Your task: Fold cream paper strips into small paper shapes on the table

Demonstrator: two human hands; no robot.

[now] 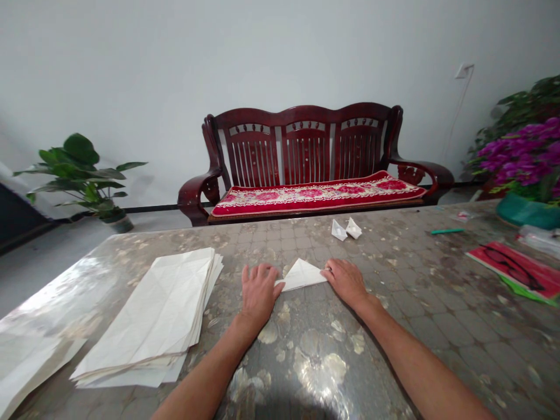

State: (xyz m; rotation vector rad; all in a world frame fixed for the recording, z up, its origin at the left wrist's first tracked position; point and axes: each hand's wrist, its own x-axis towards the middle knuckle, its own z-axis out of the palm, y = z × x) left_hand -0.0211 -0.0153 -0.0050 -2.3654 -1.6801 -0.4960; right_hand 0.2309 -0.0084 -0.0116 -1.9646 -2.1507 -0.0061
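A folded white paper triangle (pixel 301 274) lies flat on the patterned tabletop (pixel 315 350) in front of me. My left hand (pixel 259 291) lies flat with spread fingers, its fingertips pressing the triangle's left corner. My right hand (pixel 345 281) rests on the table with fingers curled together, pinching the triangle's right corner. A thick stack of white paper sheets (pixel 161 315) sits to the left of my left hand. Two small folded paper pieces (pixel 346 229) stand farther back on the table.
A green pen (pixel 447 231), a red booklet (pixel 514 268) and a teal pot of purple flowers (pixel 527 175) occupy the right side. A dark wooden bench with a red cushion (pixel 315 195) stands behind the table. A leafy plant (pixel 83 175) is at the far left.
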